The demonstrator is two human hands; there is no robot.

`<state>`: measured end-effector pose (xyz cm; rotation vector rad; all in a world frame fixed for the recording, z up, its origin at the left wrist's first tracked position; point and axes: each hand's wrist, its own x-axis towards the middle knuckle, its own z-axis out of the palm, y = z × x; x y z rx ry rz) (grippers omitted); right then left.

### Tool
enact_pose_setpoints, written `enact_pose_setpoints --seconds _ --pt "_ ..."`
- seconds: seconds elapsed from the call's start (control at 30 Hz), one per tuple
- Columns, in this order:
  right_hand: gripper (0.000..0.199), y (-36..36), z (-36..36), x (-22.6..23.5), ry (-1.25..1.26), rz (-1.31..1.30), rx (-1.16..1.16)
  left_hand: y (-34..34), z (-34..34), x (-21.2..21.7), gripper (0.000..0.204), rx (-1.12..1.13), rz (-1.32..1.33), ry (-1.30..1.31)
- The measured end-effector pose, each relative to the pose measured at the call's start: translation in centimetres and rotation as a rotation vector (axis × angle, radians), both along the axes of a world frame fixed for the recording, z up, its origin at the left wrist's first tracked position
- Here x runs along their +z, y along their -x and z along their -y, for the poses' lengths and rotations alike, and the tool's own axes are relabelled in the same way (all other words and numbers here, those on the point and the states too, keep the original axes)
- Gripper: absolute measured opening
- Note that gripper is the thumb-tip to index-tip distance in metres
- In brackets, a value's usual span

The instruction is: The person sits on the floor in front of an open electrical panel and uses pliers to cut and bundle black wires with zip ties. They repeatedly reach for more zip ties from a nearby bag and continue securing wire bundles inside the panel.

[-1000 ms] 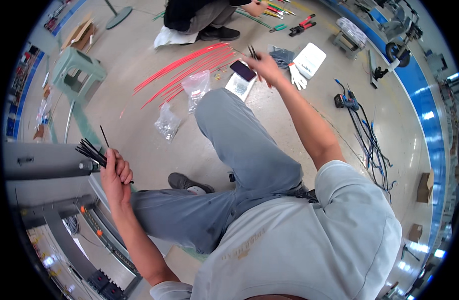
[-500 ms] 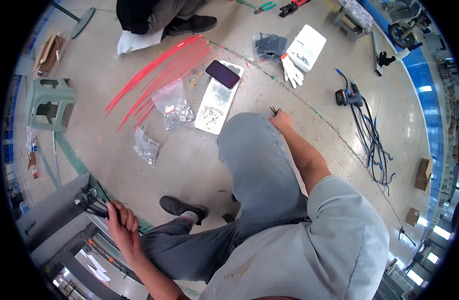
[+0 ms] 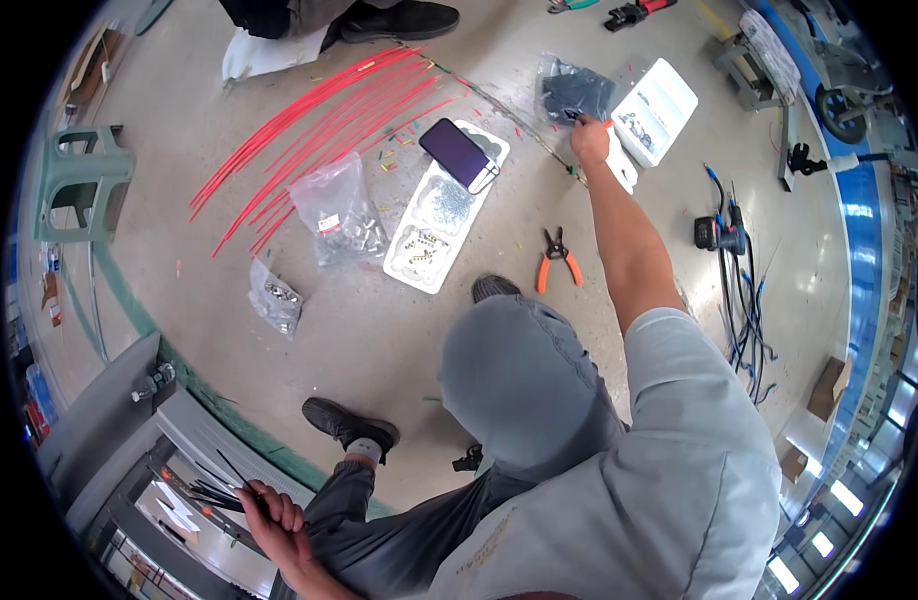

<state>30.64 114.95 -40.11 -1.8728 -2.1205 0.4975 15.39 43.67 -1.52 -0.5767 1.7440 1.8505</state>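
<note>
My left hand (image 3: 274, 520) is closed around a bundle of thin black wires (image 3: 215, 494), whose ends fan out beside a grey metal cabinet. My right hand (image 3: 590, 142) is stretched far forward, its fingertips at the edge of a clear plastic bag (image 3: 575, 92) full of black pieces. Its fingers look drawn together; what is between them, if anything, is too small to make out. A white glove (image 3: 622, 165) lies just under that wrist, against a white tray (image 3: 655, 112) of small metal parts. Wire strippers (image 3: 558, 262) with orange handles lie on the floor beyond my knee.
A phone (image 3: 457, 155) rests on a long white tray (image 3: 399, 262) of terminals. Red wires (image 3: 279, 135) spread leftward near bags of metal fittings (image 3: 341, 222). A green stool (image 3: 84, 180) stands left; a drill (image 3: 719, 234) and black cables (image 3: 747, 320) lie right. Another person's shoe (image 3: 399, 20) is ahead.
My right hand has gone from beside my knee forward to the bag of black pieces. The wire strippers now show on the floor. My left hand and its wires have drawn back from the cabinet.
</note>
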Motion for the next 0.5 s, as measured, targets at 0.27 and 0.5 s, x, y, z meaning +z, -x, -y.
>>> enact_pose_setpoints --seconds 0.27,0.5 --pt "0.026 1.8 -2.1 -1.1 0.157 0.255 -0.205 -1.2 -1.2 -0.3 0.038 0.020 0.027 0.062" --pt "0.048 1.6 -2.5 -1.4 0.199 0.122 -0.351 -1.2 -0.9 -0.8 0.039 0.000 0.042 0.087"
